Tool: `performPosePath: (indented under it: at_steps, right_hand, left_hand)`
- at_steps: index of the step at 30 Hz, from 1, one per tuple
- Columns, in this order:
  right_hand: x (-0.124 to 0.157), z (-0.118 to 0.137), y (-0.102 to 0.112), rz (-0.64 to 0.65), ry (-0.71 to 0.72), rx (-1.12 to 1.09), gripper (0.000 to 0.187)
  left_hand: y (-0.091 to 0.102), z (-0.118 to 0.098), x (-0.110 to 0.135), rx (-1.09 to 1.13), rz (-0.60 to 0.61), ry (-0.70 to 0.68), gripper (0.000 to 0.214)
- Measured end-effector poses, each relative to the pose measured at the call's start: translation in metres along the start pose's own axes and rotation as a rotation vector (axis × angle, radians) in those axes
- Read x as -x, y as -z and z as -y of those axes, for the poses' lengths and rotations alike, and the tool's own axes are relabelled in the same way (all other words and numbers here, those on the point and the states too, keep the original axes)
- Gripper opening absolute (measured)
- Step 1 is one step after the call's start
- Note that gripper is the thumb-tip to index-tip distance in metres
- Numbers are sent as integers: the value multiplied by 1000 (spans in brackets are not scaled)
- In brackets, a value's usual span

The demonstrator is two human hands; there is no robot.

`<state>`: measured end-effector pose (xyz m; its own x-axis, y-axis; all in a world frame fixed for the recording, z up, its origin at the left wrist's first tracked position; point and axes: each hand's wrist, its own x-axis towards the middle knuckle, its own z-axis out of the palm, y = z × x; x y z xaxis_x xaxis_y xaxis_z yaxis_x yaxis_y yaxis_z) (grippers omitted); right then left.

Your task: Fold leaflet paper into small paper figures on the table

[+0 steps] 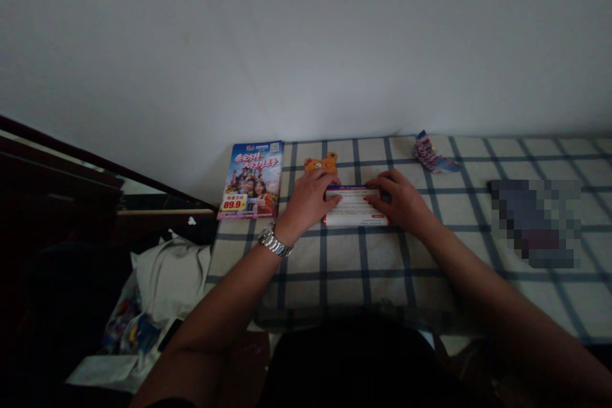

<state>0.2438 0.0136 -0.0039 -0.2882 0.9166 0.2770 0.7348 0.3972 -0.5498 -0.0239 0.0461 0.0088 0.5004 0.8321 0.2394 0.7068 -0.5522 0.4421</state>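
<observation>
Leaflet [354, 209] sits mid-frame on the checked surface [363, 268]. I have my left hand [308, 201] flat over its left edge and my right hand [400, 204] flat on its right, seemingly pressing a fold.

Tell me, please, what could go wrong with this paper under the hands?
The folded leaflet may slip on the checked tablecloth and crease crookedly, since the left hand and right hand only press its ends. The colourful flyer lies at that cloth's left edge; a nudge might drop it.
</observation>
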Motion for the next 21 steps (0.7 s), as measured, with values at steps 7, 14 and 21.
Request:
performPosePath:
  at_steps: [7,14,21]
  right_hand:
    - [0,-2,-1,-1,-7,8,24]
    - [0,0,-1,-9,-18,1,22]
    - [-1,1,1,0,-39,-9,21]
  left_hand:
    - [0,-3,1,9,-7,16,24]
    - [-2,-3,1,7,-27,30,23]
    - [-3,-3,-1,3,0,67,20]
